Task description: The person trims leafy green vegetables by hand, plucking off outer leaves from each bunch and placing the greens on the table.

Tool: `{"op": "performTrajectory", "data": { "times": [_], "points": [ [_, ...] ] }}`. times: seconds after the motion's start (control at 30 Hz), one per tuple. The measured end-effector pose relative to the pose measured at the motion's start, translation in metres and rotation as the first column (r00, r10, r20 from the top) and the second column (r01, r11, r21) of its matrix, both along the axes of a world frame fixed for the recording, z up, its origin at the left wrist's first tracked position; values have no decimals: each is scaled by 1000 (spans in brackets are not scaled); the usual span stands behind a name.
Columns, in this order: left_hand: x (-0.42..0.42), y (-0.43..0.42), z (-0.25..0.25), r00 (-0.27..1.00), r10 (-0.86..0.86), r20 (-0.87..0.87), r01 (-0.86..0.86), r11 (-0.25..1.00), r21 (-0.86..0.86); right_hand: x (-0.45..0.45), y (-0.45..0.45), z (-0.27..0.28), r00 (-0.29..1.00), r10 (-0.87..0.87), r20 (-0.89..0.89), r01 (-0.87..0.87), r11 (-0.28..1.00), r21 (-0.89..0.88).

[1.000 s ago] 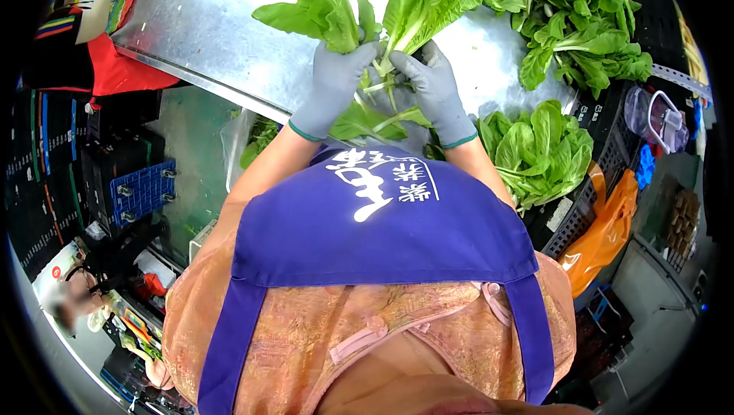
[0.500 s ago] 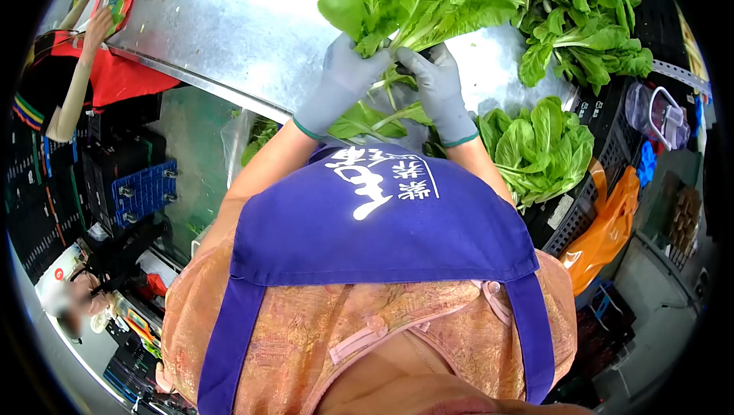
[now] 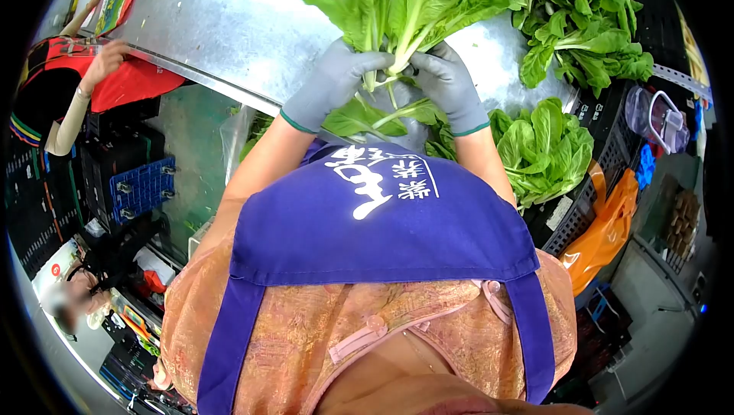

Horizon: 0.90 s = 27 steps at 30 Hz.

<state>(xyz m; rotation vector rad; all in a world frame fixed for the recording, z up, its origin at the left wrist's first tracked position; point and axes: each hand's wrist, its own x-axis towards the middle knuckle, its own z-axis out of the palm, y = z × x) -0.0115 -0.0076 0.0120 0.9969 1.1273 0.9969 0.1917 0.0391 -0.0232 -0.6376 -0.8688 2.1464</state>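
My left hand [image 3: 336,78], in a grey glove with a green cuff, is closed with thumb and fingers on the stems of a leafy green vegetable [image 3: 417,13]. My right hand [image 3: 446,81], gloved the same way, grips the pale stem base from the other side. The broad leaves fan upward over the metal table, and some stand apart on the left. Just below my hands, loose leaves [image 3: 359,120] lie close to my apron. Parts of the stems are hidden by the gloves.
A heap of greens [image 3: 581,17] covers the table's right end, with another leafy bunch [image 3: 543,147] nearer me. An orange bag [image 3: 608,224] hangs by a black crate [image 3: 573,220]. At upper left, a co-worker's hand [image 3: 107,61] is beside the metal table [image 3: 229,9].
The leaves now stand more upright, and the left ones have parted from the rest. My hands have moved slightly apart and down. The co-worker's near hand has moved lower.
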Motion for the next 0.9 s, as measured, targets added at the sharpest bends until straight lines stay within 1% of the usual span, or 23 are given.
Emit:
{"op": "performTrajectory", "data": {
  "times": [0.07,0.17,0.27,0.37,0.47,0.5,0.53,0.6,0.63,0.7,0.73,0.77,0.8,0.83,0.87,0.9],
  "points": [
    [0,3,-2,997,2,72,4,996,-87,1,0,-3,999,-14,-40,11,998,-65],
    [1,2,-1,996,56,64,-53,998,-37,0,-7,13,991,-1,-135,-18,990,-136],
    [8,2,0,990,136,47,-134,990,-44,-6,-9,18,997,-30,70,39,990,-137],
    [17,0,-12,967,255,12,-255,967,13,-14,-13,16,948,-147,282,139,989,48],
    [12,1,-14,943,332,-13,-332,939,-85,-15,-3,2,899,-407,163,410,912,11],
    [12,-1,-10,926,375,45,-369,924,-99,-15,1,6,863,-495,100,500,866,-20],
    [7,-3,-12,959,283,-23,-283,952,-117,-8,5,7,856,-498,138,500,866,20],
    [-4,-6,-13,986,77,-149,-101,981,-165,6,11,6,890,-399,220,395,916,66],
    [-4,-10,-9,997,-1,-78,-18,971,-238,9,11,8,878,-391,275,359,919,160],
    [-7,-15,6,946,-101,-307,22,968,-251,13,10,18,840,-387,381,264,904,337],
    [-10,-18,13,898,-148,-415,38,964,-262,16,9,22,857,-366,364,260,915,308],
    [-15,-21,19,907,-116,-405,6,965,-263,18,7,26,874,-341,345,253,927,277],
    [-21,-20,20,909,-103,-405,2,971,-241,18,5,27,892,-314,324,242,939,244],
    [-28,-18,20,910,-87,-406,-5,975,-220,16,3,24,917,-301,262,255,947,194],
    [-33,-17,21,910,-68,-410,-16,980,-198,12,0,25,923,-291,253,252,952,175],
    [-28,-15,24,937,28,-349,-75,989,-124,7,-4,29,929,-280,242,247,956,158]
  ]
}}
